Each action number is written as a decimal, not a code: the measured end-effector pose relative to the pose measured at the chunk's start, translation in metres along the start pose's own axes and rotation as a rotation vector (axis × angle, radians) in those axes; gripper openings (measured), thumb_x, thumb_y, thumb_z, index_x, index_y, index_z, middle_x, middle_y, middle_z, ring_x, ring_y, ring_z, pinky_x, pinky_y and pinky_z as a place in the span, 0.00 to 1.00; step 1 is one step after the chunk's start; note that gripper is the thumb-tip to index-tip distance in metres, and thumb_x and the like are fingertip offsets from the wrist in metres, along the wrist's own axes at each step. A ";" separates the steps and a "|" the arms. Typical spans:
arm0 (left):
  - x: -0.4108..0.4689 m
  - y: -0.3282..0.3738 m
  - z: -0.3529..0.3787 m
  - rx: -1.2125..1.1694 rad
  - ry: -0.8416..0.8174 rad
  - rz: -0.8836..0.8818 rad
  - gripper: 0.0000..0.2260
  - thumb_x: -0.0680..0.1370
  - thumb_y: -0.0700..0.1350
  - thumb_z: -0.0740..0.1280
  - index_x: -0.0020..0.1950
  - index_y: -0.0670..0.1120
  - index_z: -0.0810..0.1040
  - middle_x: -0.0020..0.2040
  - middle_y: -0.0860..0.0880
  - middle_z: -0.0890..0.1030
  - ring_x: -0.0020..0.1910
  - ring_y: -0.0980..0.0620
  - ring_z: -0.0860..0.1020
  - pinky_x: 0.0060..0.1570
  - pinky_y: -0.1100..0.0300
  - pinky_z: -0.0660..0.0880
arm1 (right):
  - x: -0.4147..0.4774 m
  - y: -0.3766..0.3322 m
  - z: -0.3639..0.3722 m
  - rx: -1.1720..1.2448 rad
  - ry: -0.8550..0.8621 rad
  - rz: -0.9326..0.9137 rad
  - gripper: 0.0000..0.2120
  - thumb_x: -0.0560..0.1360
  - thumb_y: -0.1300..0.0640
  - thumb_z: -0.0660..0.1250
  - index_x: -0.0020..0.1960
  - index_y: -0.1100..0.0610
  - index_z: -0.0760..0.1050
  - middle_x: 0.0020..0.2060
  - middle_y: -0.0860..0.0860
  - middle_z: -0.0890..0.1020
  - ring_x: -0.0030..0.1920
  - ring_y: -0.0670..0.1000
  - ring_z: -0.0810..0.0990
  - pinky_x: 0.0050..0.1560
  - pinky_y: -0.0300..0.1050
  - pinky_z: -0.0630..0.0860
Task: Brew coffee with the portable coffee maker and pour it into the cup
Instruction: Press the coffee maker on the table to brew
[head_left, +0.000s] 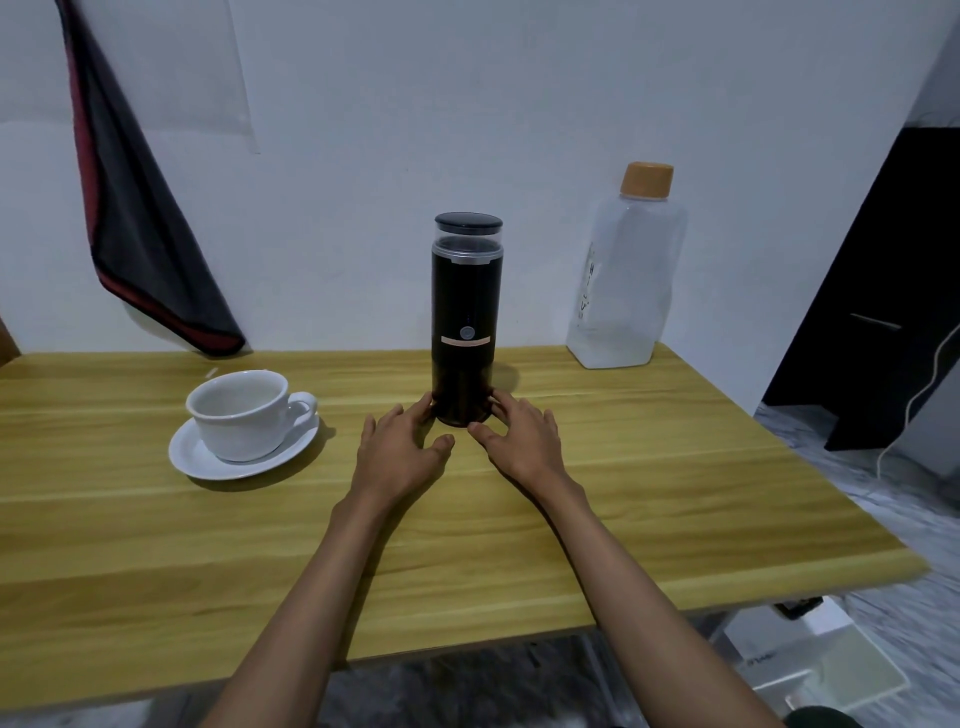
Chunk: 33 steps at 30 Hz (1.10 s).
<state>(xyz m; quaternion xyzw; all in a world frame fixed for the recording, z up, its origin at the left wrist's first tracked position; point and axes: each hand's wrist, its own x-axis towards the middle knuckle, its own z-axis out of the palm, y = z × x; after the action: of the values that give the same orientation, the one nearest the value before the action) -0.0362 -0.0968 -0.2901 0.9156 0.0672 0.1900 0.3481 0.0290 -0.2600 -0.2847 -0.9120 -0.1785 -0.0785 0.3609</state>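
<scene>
Coffee maker (467, 317) stood upright on the counter (623, 467), directly ahead of us between our left hand (402, 449) and right hand (519, 439), each grip released with fingertips at its base, cup (244, 413) leftward.

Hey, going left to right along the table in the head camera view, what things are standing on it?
White cup on its saucer → black coffee maker, with a hand at each side of its base → clear water bottle with a tan cap.
</scene>
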 end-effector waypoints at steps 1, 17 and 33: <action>0.000 0.000 0.000 0.001 0.002 0.001 0.31 0.78 0.54 0.67 0.80 0.54 0.61 0.71 0.52 0.76 0.75 0.46 0.65 0.77 0.44 0.48 | 0.000 0.000 0.000 0.000 -0.001 -0.001 0.27 0.79 0.45 0.66 0.76 0.46 0.65 0.67 0.46 0.78 0.75 0.52 0.64 0.77 0.57 0.47; -0.002 0.001 -0.002 -0.013 -0.006 0.008 0.31 0.78 0.53 0.67 0.80 0.53 0.60 0.70 0.53 0.76 0.76 0.47 0.64 0.78 0.43 0.47 | -0.002 -0.001 0.000 -0.001 -0.003 -0.002 0.27 0.79 0.45 0.66 0.76 0.46 0.64 0.67 0.46 0.78 0.75 0.52 0.64 0.78 0.58 0.47; -0.001 0.001 -0.002 -0.016 -0.010 -0.004 0.31 0.78 0.53 0.67 0.80 0.53 0.61 0.70 0.54 0.76 0.76 0.47 0.64 0.77 0.43 0.48 | -0.002 -0.001 -0.002 0.002 0.002 -0.014 0.26 0.79 0.45 0.66 0.75 0.46 0.65 0.66 0.46 0.78 0.75 0.53 0.64 0.77 0.58 0.47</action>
<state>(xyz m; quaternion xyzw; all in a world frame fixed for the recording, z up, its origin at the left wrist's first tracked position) -0.0383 -0.0966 -0.2883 0.9134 0.0660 0.1854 0.3562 0.0270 -0.2609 -0.2834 -0.9103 -0.1848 -0.0816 0.3613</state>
